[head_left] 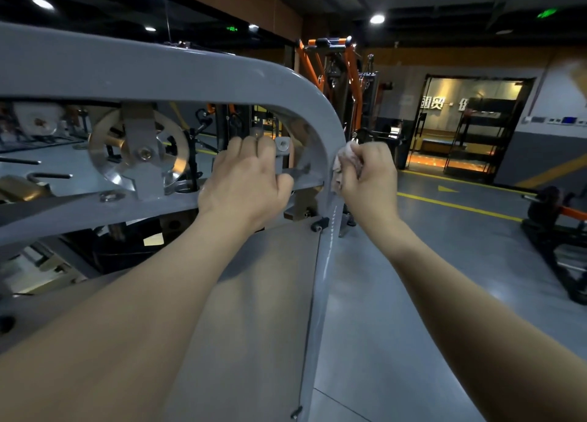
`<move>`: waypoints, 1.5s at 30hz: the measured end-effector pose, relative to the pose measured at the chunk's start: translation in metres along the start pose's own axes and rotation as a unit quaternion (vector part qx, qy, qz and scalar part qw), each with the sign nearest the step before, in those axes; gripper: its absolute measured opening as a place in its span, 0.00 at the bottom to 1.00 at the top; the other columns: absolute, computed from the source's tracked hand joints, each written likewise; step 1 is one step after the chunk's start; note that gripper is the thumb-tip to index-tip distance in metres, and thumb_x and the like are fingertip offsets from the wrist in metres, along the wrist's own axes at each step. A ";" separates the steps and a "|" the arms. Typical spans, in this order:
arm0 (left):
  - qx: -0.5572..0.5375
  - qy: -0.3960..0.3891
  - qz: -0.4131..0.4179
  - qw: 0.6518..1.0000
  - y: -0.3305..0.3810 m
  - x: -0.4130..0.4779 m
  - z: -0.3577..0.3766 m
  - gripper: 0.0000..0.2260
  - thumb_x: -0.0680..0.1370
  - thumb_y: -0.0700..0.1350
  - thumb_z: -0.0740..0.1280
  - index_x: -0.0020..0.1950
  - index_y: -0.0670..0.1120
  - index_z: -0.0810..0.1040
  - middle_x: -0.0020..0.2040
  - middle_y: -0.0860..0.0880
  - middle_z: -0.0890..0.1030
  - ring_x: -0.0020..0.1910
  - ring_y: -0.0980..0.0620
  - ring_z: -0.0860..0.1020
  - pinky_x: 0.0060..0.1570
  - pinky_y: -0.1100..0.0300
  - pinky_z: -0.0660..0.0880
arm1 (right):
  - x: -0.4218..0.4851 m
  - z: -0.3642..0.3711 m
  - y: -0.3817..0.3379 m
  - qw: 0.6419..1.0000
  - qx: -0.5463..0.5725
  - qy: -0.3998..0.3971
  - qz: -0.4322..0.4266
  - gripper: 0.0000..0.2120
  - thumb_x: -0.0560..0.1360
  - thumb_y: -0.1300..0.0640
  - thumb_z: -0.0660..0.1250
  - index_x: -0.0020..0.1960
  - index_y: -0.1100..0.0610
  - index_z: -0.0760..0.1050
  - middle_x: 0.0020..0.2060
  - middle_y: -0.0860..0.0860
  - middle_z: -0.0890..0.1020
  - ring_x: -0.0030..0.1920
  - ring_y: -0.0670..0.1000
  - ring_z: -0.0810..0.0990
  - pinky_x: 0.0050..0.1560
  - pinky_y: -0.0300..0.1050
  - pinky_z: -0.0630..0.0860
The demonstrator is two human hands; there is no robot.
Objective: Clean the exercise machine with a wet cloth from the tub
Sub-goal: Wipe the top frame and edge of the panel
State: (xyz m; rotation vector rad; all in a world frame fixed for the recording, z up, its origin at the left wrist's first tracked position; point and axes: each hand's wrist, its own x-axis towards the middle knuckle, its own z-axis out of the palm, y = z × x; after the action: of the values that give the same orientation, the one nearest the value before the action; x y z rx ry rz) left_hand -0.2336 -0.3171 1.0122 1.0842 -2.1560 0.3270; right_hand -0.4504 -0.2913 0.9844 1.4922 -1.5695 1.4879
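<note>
The grey exercise machine frame (pixel 165 69) curves from the upper left down to a vertical post at centre right. My left hand (pixel 244 183) grips a grey crossbar inside the frame, beside a silver pulley wheel (pixel 139 154). My right hand (pixel 368 177) holds a bunched pale pink cloth (pixel 344 164) pressed against the outer edge of the frame's curved corner. A thin line of water drops runs down the post below the cloth. The tub is out of view.
An orange and black gym machine (pixel 336 72) stands behind the frame. The grey floor (pixel 444 262) with yellow lines spreads to the right. Another low machine (pixel 559 231) sits at the far right. A lit doorway with black racks (pixel 476 129) lies beyond.
</note>
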 end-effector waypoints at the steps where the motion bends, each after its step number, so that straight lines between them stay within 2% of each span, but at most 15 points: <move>1: -0.002 -0.001 -0.002 1.000 0.001 0.000 0.000 0.19 0.77 0.50 0.58 0.62 0.40 0.71 0.57 0.39 0.76 0.58 0.40 0.71 0.55 0.45 0.72 | 0.013 0.001 -0.008 1.000 0.014 0.001 -0.004 0.08 0.83 0.57 0.65 0.48 0.61 0.76 0.50 0.54 0.75 0.47 0.44 0.74 0.49 0.39 0.77; 5: 0.001 0.002 -0.003 1.000 0.002 -0.001 -0.001 0.20 0.78 0.50 0.60 0.66 0.39 0.70 0.60 0.39 0.75 0.61 0.40 0.71 0.57 0.46 0.70 | 0.030 0.002 -0.031 0.997 0.017 0.050 -0.050 0.05 0.81 0.61 0.68 0.51 0.64 0.77 0.51 0.52 0.73 0.47 0.45 0.73 0.49 0.26 0.69; 8: 0.015 -0.002 0.006 1.000 0.000 0.000 0.001 0.23 0.77 0.52 0.57 0.66 0.39 0.70 0.60 0.38 0.76 0.60 0.39 0.71 0.57 0.45 0.71 | -0.010 0.008 -0.019 0.998 0.009 0.059 -0.017 0.02 0.80 0.65 0.66 0.49 0.63 0.76 0.51 0.53 0.72 0.48 0.45 0.71 0.51 0.27 0.68; 11: 0.024 -0.003 0.010 1.000 -0.001 0.000 0.001 0.24 0.76 0.54 0.57 0.66 0.39 0.70 0.59 0.38 0.76 0.59 0.39 0.72 0.57 0.45 0.71 | -0.007 0.011 -0.031 0.997 0.026 0.069 -0.002 0.02 0.79 0.67 0.65 0.49 0.63 0.76 0.50 0.53 0.71 0.48 0.44 0.70 0.51 0.22 0.65; 16: 0.048 -0.003 0.015 0.999 -0.002 -0.001 0.003 0.26 0.77 0.56 0.59 0.68 0.40 0.69 0.60 0.39 0.76 0.60 0.40 0.72 0.58 0.45 0.72 | 0.024 0.009 -0.045 0.995 0.026 0.079 -0.054 0.04 0.80 0.62 0.67 0.52 0.64 0.76 0.51 0.55 0.73 0.48 0.46 0.72 0.49 0.24 0.67; 19: 0.045 -0.011 0.017 0.999 -0.002 0.001 0.004 0.24 0.76 0.56 0.59 0.65 0.41 0.69 0.59 0.39 0.76 0.60 0.40 0.71 0.57 0.46 0.71 | -0.014 0.015 -0.020 0.998 0.005 0.064 -0.024 0.03 0.80 0.64 0.67 0.52 0.65 0.76 0.51 0.58 0.74 0.47 0.47 0.72 0.49 0.24 0.65; 22: 0.039 -0.015 0.015 0.999 -0.002 0.000 0.004 0.23 0.76 0.55 0.59 0.64 0.41 0.69 0.60 0.40 0.75 0.60 0.40 0.70 0.57 0.46 0.70 | -0.035 0.016 -0.015 0.998 0.006 0.052 -0.018 0.00 0.79 0.68 0.66 0.49 0.65 0.75 0.49 0.54 0.72 0.44 0.39 0.70 0.47 0.26 0.68; 24: 0.038 -0.016 0.015 0.999 -0.001 0.001 0.004 0.24 0.76 0.55 0.59 0.65 0.40 0.68 0.61 0.39 0.75 0.61 0.40 0.70 0.58 0.46 0.70 | -0.016 0.010 -0.027 0.998 0.038 0.052 -0.028 0.03 0.79 0.69 0.65 0.47 0.64 0.75 0.49 0.52 0.71 0.44 0.37 0.74 0.45 0.26 0.71; 27: 0.038 -0.015 0.015 0.999 0.000 0.000 0.004 0.24 0.76 0.55 0.59 0.65 0.40 0.67 0.60 0.38 0.75 0.61 0.39 0.70 0.57 0.45 0.70 | 0.008 0.003 -0.038 0.998 0.039 0.047 -0.035 0.02 0.80 0.65 0.65 0.49 0.62 0.75 0.50 0.54 0.73 0.45 0.43 0.73 0.46 0.27 0.72; 31: 0.040 -0.019 0.011 0.999 0.001 0.000 0.004 0.23 0.76 0.54 0.59 0.64 0.40 0.67 0.60 0.38 0.75 0.59 0.39 0.69 0.56 0.45 0.70 | -0.030 -0.004 -0.030 0.998 0.049 0.030 -0.004 0.06 0.79 0.73 0.63 0.45 0.66 0.74 0.46 0.41 0.67 0.42 0.30 0.72 0.39 0.21 0.68; 34: 0.043 -0.015 0.009 0.999 0.001 0.000 0.003 0.24 0.76 0.54 0.59 0.65 0.40 0.67 0.60 0.38 0.75 0.60 0.40 0.70 0.57 0.45 0.70 | -0.039 -0.008 -0.030 1.000 0.029 0.006 0.001 0.07 0.78 0.75 0.62 0.44 0.67 0.74 0.44 0.46 0.68 0.43 0.25 0.71 0.39 0.19 0.67; 37: 0.049 -0.014 0.010 0.999 0.001 0.001 0.004 0.26 0.76 0.55 0.60 0.67 0.39 0.67 0.61 0.37 0.75 0.61 0.39 0.70 0.58 0.44 0.70 | 0.006 -0.007 -0.050 0.997 0.063 0.027 -0.020 0.05 0.80 0.69 0.63 0.46 0.63 0.75 0.48 0.51 0.72 0.44 0.35 0.74 0.41 0.25 0.71; 40: 0.045 -0.009 0.010 0.999 0.000 -0.001 0.005 0.27 0.76 0.55 0.61 0.67 0.38 0.68 0.60 0.37 0.76 0.61 0.38 0.70 0.58 0.43 0.71 | 0.036 0.002 -0.059 0.993 0.046 0.069 -0.086 0.03 0.79 0.65 0.66 0.52 0.62 0.78 0.51 0.53 0.74 0.49 0.47 0.75 0.50 0.28 0.71; 43: 0.040 -0.012 0.008 0.999 0.001 0.000 0.003 0.25 0.75 0.55 0.60 0.65 0.39 0.69 0.60 0.38 0.75 0.60 0.39 0.70 0.57 0.44 0.71 | 0.021 0.004 -0.041 0.993 0.021 0.058 -0.103 0.06 0.78 0.67 0.66 0.54 0.64 0.78 0.55 0.59 0.77 0.54 0.49 0.75 0.56 0.35 0.74; 45: 0.040 -0.013 0.010 0.999 0.000 -0.001 0.002 0.26 0.75 0.56 0.59 0.66 0.39 0.68 0.60 0.39 0.75 0.60 0.40 0.70 0.58 0.45 0.71 | 0.010 0.002 -0.034 0.994 0.030 0.054 -0.086 0.07 0.78 0.67 0.66 0.55 0.64 0.79 0.55 0.58 0.76 0.54 0.49 0.75 0.56 0.42 0.77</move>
State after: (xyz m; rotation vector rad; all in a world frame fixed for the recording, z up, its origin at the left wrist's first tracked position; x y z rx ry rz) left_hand -0.2346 -0.3177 1.0100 1.1186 -2.1933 0.4139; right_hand -0.4212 -0.2900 1.0046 1.5123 -1.3109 1.5017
